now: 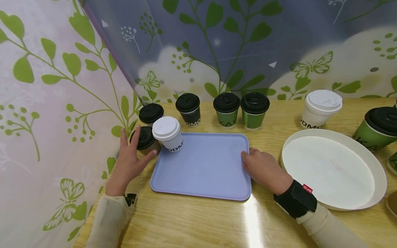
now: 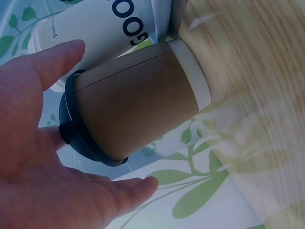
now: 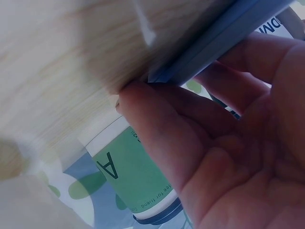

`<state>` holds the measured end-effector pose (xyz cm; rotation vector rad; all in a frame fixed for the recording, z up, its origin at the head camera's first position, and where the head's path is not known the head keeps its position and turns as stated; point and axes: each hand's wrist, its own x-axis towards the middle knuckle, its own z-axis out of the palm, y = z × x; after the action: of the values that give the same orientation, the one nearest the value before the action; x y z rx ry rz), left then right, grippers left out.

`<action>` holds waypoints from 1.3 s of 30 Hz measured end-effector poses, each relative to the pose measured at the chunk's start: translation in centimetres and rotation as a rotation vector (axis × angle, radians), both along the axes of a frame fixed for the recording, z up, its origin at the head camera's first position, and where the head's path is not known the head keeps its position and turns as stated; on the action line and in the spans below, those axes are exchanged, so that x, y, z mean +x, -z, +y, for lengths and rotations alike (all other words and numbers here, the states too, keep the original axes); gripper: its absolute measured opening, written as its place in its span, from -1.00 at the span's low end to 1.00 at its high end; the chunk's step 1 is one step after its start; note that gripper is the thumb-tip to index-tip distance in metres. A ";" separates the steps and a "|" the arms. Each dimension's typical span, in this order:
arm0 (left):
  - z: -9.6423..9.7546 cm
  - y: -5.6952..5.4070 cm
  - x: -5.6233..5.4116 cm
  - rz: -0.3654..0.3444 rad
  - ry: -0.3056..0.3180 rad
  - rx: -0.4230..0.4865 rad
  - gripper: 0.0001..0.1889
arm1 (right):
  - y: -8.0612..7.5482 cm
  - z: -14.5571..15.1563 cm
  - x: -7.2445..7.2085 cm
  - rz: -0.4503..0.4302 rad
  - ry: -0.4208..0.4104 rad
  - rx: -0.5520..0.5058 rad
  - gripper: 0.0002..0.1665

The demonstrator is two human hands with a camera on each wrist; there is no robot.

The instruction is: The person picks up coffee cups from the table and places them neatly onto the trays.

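A brown paper cup [image 2: 138, 100] with a black lid stands just left of the lavender tray [image 1: 204, 168]. My left hand [image 1: 131, 162] is beside this cup, thumb and fingers spread about its lid. On the tray's back left corner stands a white cup [image 1: 169, 136] with a white lid and dark lettering. My right hand [image 1: 263, 168] grips the tray's right rim, its fingers bent at the edge. From the right wrist view, the tray edge [image 3: 205, 52] lies between thumb and fingers, close to the table.
Behind the tray stand a black cup [image 1: 189, 112] and two green cups [image 1: 227, 113] with black lids; another black-lidded cup [image 1: 151, 113] is at the back left. A round white tray [image 1: 328, 172] lies right, near a white cup [image 1: 319, 110] and a green cup [image 1: 375, 129].
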<state>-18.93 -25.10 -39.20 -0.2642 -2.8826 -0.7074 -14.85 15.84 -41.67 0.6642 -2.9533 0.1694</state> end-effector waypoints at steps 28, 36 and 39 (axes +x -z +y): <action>0.4 0.6 0.0 0.120 0.069 0.045 -0.17 | -0.1 0.1 -0.1 -0.024 -0.001 0.011 -0.76; 0.5 0.6 0.1 0.110 0.045 0.070 -0.21 | 0.0 0.0 -0.1 -0.019 -0.008 0.011 -0.75; 0.5 0.7 0.1 0.125 0.044 0.085 -0.24 | -0.1 0.0 -0.1 -0.026 -0.004 0.006 -0.75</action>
<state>-18.85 -24.64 -39.88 -0.3488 -2.7290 -0.7892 -14.97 15.84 -41.58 0.6731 -2.9784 0.1704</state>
